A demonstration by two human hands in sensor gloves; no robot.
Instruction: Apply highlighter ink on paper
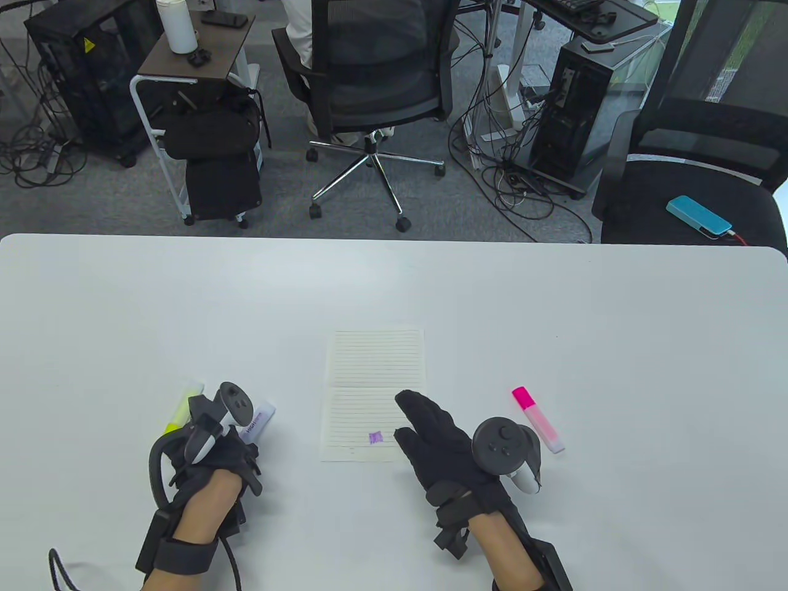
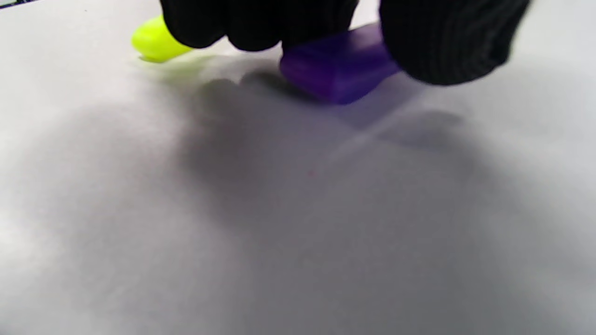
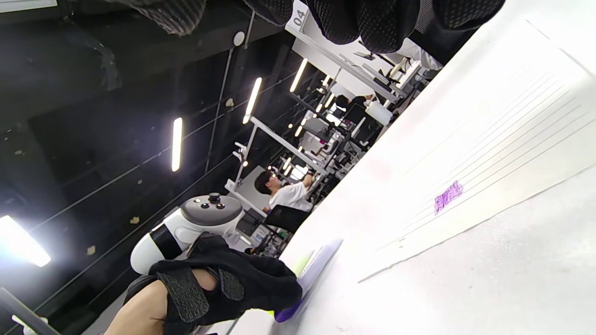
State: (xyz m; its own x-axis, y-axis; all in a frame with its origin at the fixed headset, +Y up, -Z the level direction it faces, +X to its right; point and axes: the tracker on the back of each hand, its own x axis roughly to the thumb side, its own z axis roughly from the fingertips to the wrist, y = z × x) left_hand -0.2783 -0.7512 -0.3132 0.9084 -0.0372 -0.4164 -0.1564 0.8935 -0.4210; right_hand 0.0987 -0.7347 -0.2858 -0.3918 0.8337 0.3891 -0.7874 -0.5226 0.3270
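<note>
A lined paper sheet point(image 1: 373, 381) lies mid-table with a small purple ink mark point(image 1: 376, 437) near its bottom; the mark also shows in the right wrist view point(image 3: 448, 196). My left hand point(image 1: 237, 440) rests on the table left of the sheet, holding a purple highlighter point(image 1: 258, 422) that lies flat. In the left wrist view my fingers point(image 2: 260, 23) and thumb flank its purple capped end point(image 2: 340, 70). My right hand point(image 1: 409, 418) is open and empty, fingers stretched out over the sheet's right edge.
A yellow highlighter point(image 1: 183, 409) lies just left of my left hand, its tip in the left wrist view point(image 2: 156, 42). A pink highlighter point(image 1: 537, 420) lies right of my right hand. Office chairs and computers stand beyond the table's far edge point(image 1: 394, 240).
</note>
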